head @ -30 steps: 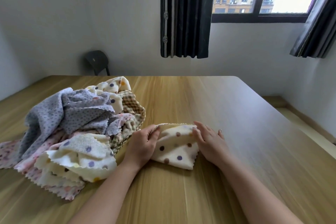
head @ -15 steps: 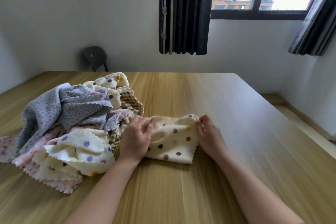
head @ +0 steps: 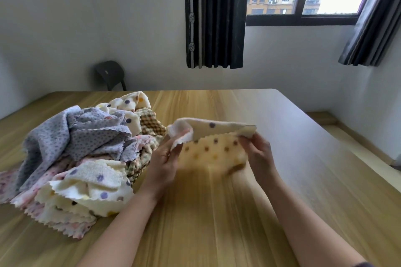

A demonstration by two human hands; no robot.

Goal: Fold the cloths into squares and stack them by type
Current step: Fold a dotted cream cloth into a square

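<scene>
A cream cloth with coloured dots (head: 213, 147) hangs lifted above the wooden table (head: 217, 212), blurred by motion, its top edge flopping over. My left hand (head: 162, 162) pinches its left edge and my right hand (head: 257, 155) pinches its right edge. To the left lies a loose pile: a grey dotted cloth (head: 76, 134), a pink flowered cloth (head: 30, 193), a brown checked cloth (head: 149, 123), and more cream dotted cloths (head: 93, 191).
The table's right edge (head: 338, 147) runs diagonally toward the far corner. A dark stool (head: 110, 73) stands by the back wall. Dark curtains (head: 214, 15) frame a window behind the table.
The cream dotted cloth was lying folded on the table; both hands have taken its edges and lifted it up off the surface, and it is opening out.
</scene>
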